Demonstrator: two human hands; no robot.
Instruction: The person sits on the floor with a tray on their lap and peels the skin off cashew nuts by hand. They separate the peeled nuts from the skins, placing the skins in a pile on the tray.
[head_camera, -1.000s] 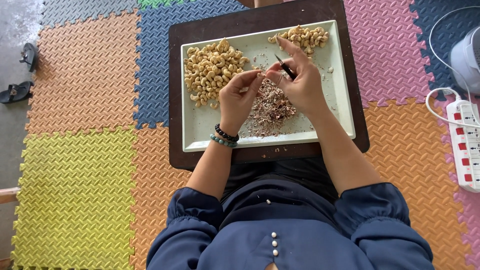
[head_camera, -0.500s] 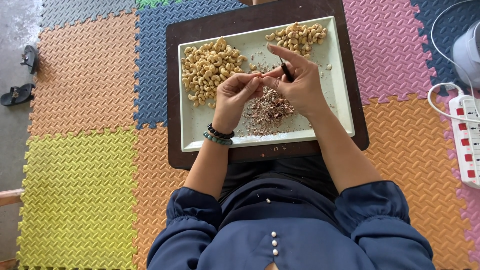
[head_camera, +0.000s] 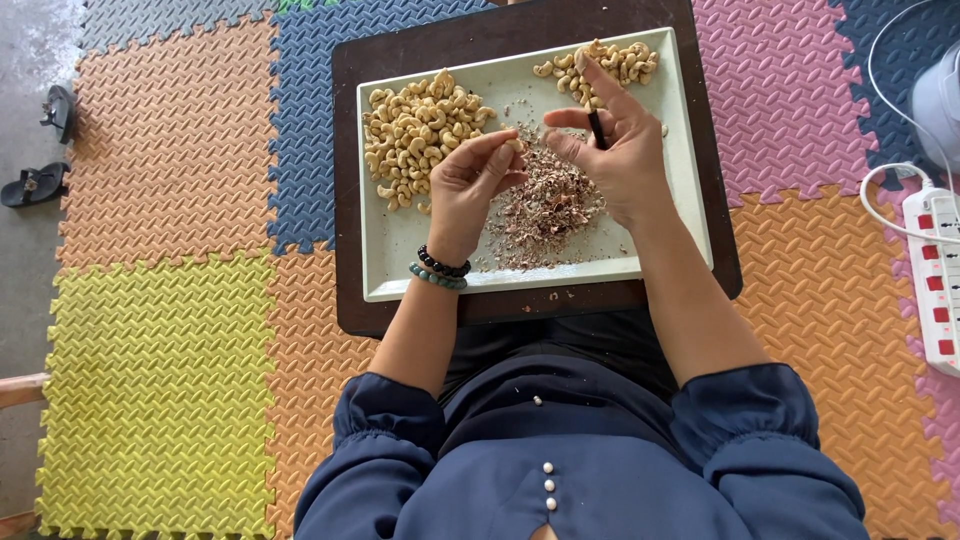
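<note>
Both hands have drawn slightly apart since the earlier frame, when their fingertips met over the heap of skins. Now the left hand (head_camera: 470, 190) pinches a small pale cashew kernel (head_camera: 514, 146) between thumb and fingertips, its grip clenched on the nut above the middle of the tray. Beside it, the right hand (head_camera: 615, 150) grasps a short dark blade-like tool (head_camera: 597, 128) against its palm, with the forefinger stretched out toward the far pile. Below the hands, a rectangular cream-coloured plastic tray (head_camera: 395, 265) carries a large heap of curved pale-yellow cashew nuts (head_camera: 420, 135) on its left side, a smaller heap of the same nuts (head_camera: 615, 62) at its far right corner, and a loose mound of reddish-brown papery skins (head_camera: 545, 215) in the centre. Under it lies a dark brown wooden board (head_camera: 345, 180), resting on a floor of interlocking foam mats (head_camera: 160, 370) in orange, blue, yellow, pink and grey. Black and green bead bracelets (head_camera: 440, 270) circle the left wrist. At the right edge lies a white power strip (head_camera: 935, 280) with its cable; a pair of dark sandals (head_camera: 45, 140) sits on grey concrete at the left.
</note>
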